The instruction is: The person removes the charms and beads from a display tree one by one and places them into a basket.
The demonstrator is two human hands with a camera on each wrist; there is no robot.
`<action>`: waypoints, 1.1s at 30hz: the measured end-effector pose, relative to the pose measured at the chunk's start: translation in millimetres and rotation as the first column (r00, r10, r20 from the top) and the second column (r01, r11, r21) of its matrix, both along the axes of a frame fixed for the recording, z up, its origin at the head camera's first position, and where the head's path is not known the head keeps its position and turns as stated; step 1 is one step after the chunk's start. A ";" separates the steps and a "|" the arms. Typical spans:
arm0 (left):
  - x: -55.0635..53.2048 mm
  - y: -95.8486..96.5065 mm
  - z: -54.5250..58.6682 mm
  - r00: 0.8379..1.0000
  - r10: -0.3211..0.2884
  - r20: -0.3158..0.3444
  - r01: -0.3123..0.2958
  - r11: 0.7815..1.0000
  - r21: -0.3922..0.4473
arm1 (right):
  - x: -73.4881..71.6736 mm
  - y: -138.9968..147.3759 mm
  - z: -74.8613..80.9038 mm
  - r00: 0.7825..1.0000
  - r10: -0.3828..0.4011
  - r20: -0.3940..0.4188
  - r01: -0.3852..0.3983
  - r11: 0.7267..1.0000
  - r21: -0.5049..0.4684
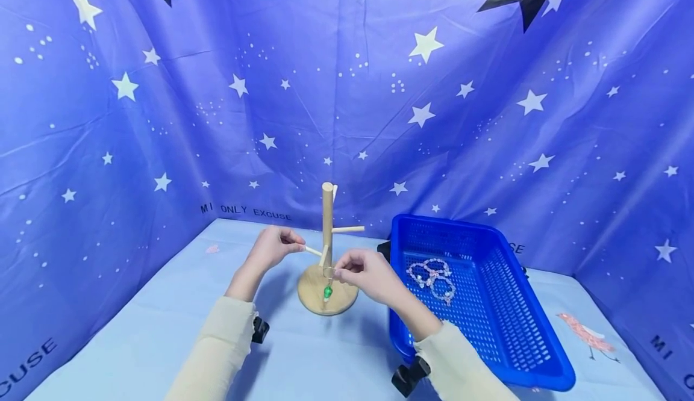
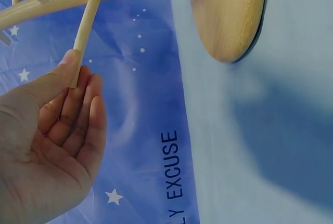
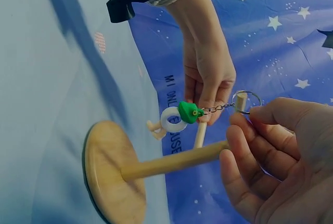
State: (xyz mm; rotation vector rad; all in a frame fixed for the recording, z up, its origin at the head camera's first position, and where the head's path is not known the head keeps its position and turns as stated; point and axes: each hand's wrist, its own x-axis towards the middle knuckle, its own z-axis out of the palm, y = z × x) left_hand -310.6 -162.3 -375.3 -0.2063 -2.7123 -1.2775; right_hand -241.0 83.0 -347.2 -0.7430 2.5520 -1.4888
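A wooden stand [image 1: 328,223] with a round base and several side pegs stands at the middle of the table. My left hand [image 1: 273,247] pinches the end of one peg [image 2: 86,29] between thumb and fingers. On the other side, my right hand [image 1: 370,273] pinches the metal ring [image 3: 258,99] of a keychain [image 1: 328,292]. In the right wrist view the ring surrounds the tip of another peg [image 3: 241,101]. From it hangs a short chain with a green charm [image 3: 188,113], a white ring-shaped piece and pale ends, over the base.
A blue plastic basket [image 1: 450,238] stands to the right of the stand, with several beaded bracelets [image 1: 434,276] on its bottom. A blue star-printed cloth [image 1: 336,88] hangs behind and at both sides. The tabletop [image 1: 157,323] has a pale blue cover.
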 end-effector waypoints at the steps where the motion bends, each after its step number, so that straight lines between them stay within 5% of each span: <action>1: -0.8 0.0 -0.7 1.000 -0.010 0.001 0.010 1.000 0.002 | 0.8 3.5 0.4 1.000 -0.006 -0.004 0.006 1.000 0.002; 20: -1.6 -4.4 -10.6 0.999 -0.052 0.018 0.051 0.999 0.014 | 4.7 81.9 3.2 0.993 -0.117 -0.029 0.117 0.993 -0.002; 33: -3.7 -4.1 -3.7 0.997 -0.074 0.002 0.074 0.997 0.006 | -14.4 141.5 6.6 0.961 -0.270 -0.053 0.273 0.960 0.064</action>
